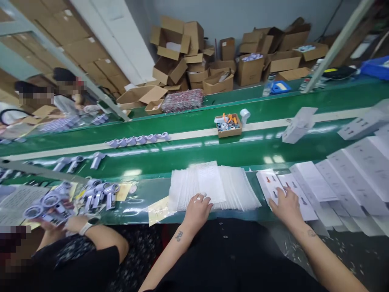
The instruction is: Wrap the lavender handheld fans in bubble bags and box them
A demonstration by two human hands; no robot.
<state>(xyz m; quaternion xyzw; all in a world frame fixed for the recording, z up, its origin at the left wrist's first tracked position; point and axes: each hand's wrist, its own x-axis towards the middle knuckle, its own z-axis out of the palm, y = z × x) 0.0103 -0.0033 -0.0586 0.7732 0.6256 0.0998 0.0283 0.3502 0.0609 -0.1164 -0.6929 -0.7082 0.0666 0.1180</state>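
A wide fanned pile of white translucent bags (240, 186) lies at the bench's front edge. On its front middle rests my left hand (199, 209), fingers curled loosely but apart, a ring on one finger. To the right, my right hand (286, 205) lies with spread fingers on white boxes (266, 182) printed with small orange and dark device pictures. More white boxes (343, 178) stand in leaning rows right of it. Neither hand appears to grip anything.
Beside me on the left, a person's hands (75, 224) are at lavender devices (99, 192). A small parts carton (229, 132) and a row of lavender pieces (141, 140) sit on the green conveyor (188, 152). Cardboard boxes (219, 83) are stacked beyond.
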